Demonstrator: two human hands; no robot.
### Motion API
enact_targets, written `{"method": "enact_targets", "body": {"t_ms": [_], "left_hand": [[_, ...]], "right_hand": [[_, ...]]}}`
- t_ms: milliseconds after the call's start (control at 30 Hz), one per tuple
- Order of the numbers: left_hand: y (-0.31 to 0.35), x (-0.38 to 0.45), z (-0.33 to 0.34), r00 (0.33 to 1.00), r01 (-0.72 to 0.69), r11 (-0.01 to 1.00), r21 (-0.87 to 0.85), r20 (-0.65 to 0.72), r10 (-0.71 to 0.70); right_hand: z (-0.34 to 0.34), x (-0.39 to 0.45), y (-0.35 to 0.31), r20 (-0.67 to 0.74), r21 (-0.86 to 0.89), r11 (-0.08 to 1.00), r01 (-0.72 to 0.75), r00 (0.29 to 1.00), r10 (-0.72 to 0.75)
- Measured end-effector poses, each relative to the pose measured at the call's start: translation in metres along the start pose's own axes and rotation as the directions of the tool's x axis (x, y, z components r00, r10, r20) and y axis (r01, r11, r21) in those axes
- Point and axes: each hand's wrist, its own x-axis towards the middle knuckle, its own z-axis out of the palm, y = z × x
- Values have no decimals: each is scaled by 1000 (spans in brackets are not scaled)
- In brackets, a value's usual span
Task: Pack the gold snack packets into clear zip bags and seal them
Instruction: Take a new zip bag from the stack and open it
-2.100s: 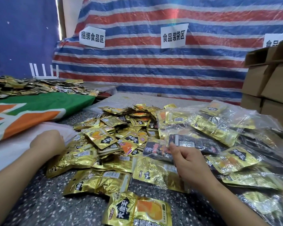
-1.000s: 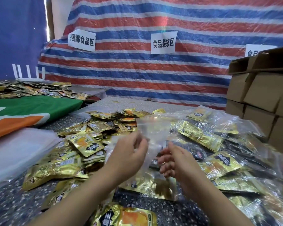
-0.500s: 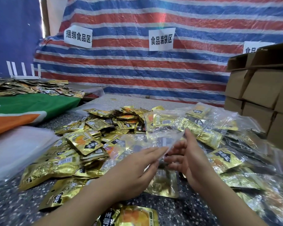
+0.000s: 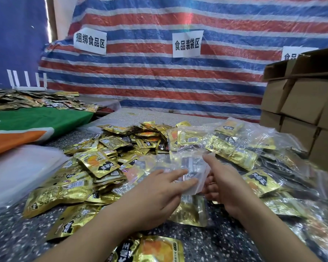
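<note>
A speckled worktop (image 4: 225, 241) carries everything. Along its far edge hangs a striped tarp (image 4: 178, 82) with paper signs; at the right edge stands a stack of cardboard boxes (image 4: 303, 103). Toward the left edge lie a green and orange cloth (image 4: 36, 123) and a stack of clear zip bags (image 4: 15, 171). A heap of gold snack packets (image 4: 95, 167) covers the middle, and filled bags (image 4: 233, 148) pile up toward the right edge. Above the middle of the heap an empty clear zip bag (image 4: 178, 167) is held up — the left hand (image 4: 155, 195) lies against it with fingers stretched straight, grip apart, while the right hand (image 4: 225, 186) holds its right end, thumb up, fingers curled behind it.
</note>
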Motion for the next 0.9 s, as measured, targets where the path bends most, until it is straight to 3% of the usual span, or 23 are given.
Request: {"method": "enact_targets", "body": {"t_ms": [100,167,233,300,333,433,467,533,633,767,900], "left_hand": [[0,-1,2,1000,5,1000,17,4,-5],[1,-4,1,1000,18,998,-61,-20,-19],[3,-5,0,996,22,986,-162,-85,-36],[6,-3,-2,978,33,975,-222,-194,-77],[7,-2,-3,959,39,968,-247,-262,-106],[9,1,-5,869,32,954,-300,-464,-175],[9,1,-6,836,19,954,-299,-518,-179],[10,2,-7,800,-4,951,-309,-572,-183],[12,3,-5,823,-24,926,-378,-533,-196],[12,5,1,870,-31,900,-434,-456,-190],[10,5,1,884,-35,885,-464,-428,-189]], "right_hand": [[0,-2,0,29,19,999,43,999,-44],[0,-4,-2,73,92,992,88,993,-95],[1,-8,-4,81,163,975,149,983,-164],[3,-12,-4,-2,143,944,296,954,-299],[4,-14,-4,-69,63,908,415,909,-411],[6,-22,-5,-198,-192,695,693,666,-719],[7,-23,-4,-182,-249,629,737,602,-777],[10,-23,-2,-55,-393,516,761,541,-839],[18,-22,6,137,-463,481,745,596,-791],[24,-24,10,142,-332,697,636,764,-630],[23,-25,2,145,-159,826,541,840,-523]]}}
